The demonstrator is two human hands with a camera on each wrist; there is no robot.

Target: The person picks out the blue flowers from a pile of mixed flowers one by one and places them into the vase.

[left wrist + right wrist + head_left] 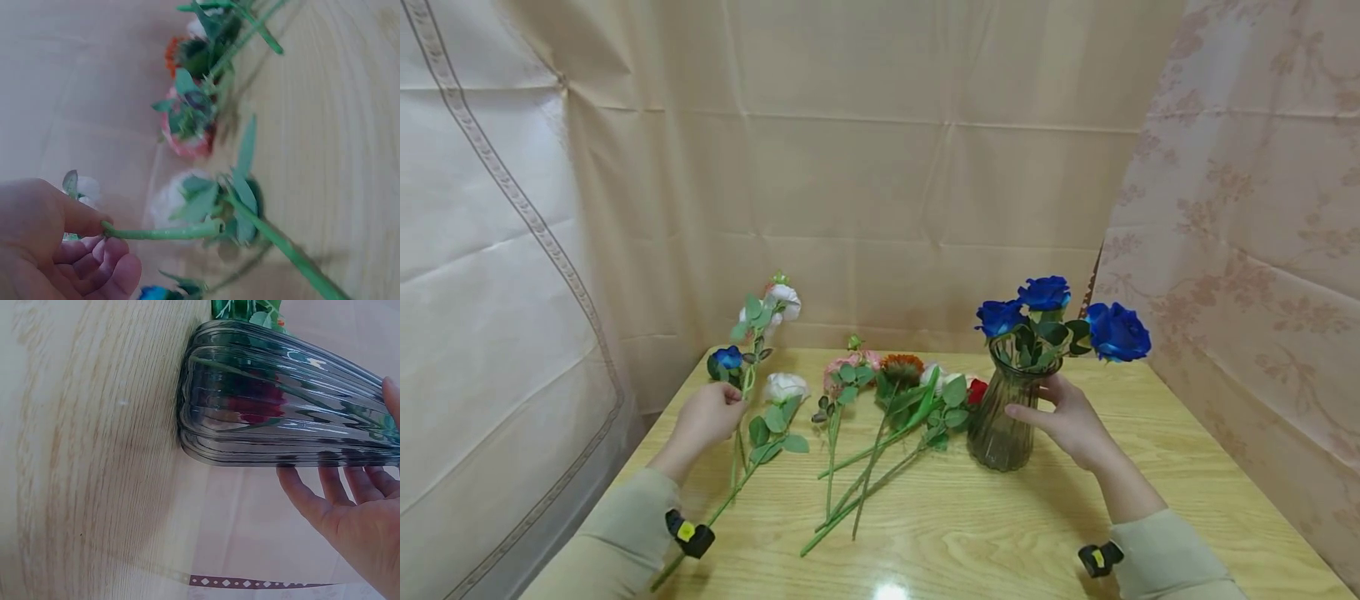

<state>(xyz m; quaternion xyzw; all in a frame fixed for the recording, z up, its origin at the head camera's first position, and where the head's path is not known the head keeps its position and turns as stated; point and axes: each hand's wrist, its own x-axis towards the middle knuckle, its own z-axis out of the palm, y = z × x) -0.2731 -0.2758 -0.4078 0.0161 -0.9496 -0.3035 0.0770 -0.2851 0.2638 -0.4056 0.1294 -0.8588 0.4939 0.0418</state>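
My left hand [709,417] pinches the green stem [165,233] of an artificial flower between thumb and fingers. Its white blooms [782,302] rise above the hand, over the table's far left, and the cut stem end shows in the left wrist view. On the right, a smoky ribbed glass vase [1000,429] stands upright on the table. Three blue roses [1118,332] lean out of its mouth, their stems showing through the glass [250,394]. My right hand [1071,417] grips the vase from its right side, thumb toward the front and fingers spread along the glass.
A white rose [786,387] and a blue flower [727,358] lie near my left hand. Mid-table are a pink flower [850,367], an orange flower [902,365] and a red one [977,392], stems pointing toward me. Beige curtain [850,183] hangs behind the wooden table [955,525].
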